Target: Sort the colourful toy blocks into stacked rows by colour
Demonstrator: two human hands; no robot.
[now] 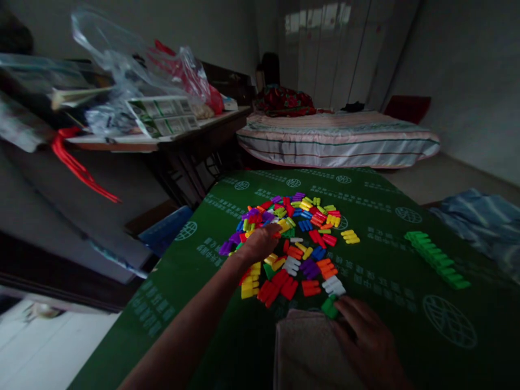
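Right hand [365,331] pinches 1 green block [329,307] at the block pile's [293,251] 5 o'clock; left hand [262,244] covers its 9 o'clock side, grip hidden, cannot tell; a dragging wrist could scatter pieces, a slack pinch drop 1.

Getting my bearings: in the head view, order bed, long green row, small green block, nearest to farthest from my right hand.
1. Small green block: touching your right hand.
2. Long green row: right side of table.
3. Bed: past the table's far edge.
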